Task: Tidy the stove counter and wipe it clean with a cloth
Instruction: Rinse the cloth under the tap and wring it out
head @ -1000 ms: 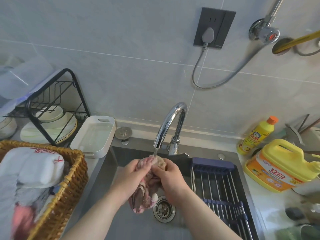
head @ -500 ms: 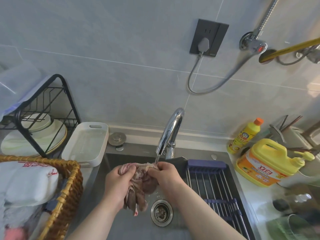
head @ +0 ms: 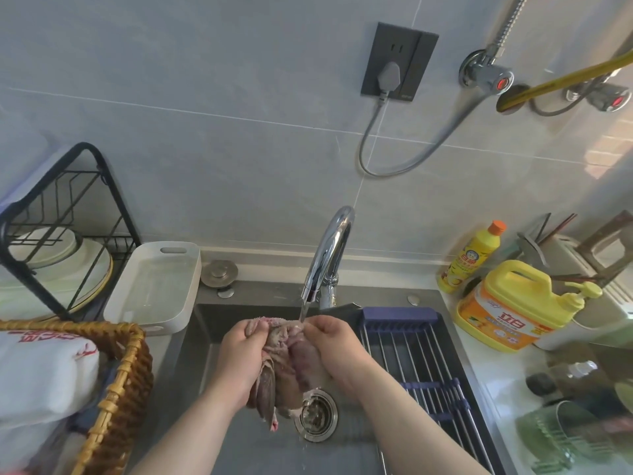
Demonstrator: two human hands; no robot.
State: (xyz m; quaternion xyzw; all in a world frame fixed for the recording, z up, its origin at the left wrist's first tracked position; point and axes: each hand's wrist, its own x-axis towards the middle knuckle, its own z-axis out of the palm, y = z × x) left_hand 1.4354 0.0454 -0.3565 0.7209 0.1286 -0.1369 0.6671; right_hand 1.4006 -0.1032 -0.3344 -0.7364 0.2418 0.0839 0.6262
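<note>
Bunched, seemingly pinkish-grey cloth (head: 287, 368) under tap

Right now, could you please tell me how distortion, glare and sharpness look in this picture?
Head view: the wide lens bows the wall tiles toward the edges. Head view: sunlight washes out the upper right, and the faucet glints. Head view: the cloth, left hand and right hand are sharp; the green object at lower right is smeared.

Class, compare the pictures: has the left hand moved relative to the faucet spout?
Yes. The left hand, gripping the cloth, has shifted leftward, away from the faucet spout; a second ago its fingertips sat directly beneath it.
</note>
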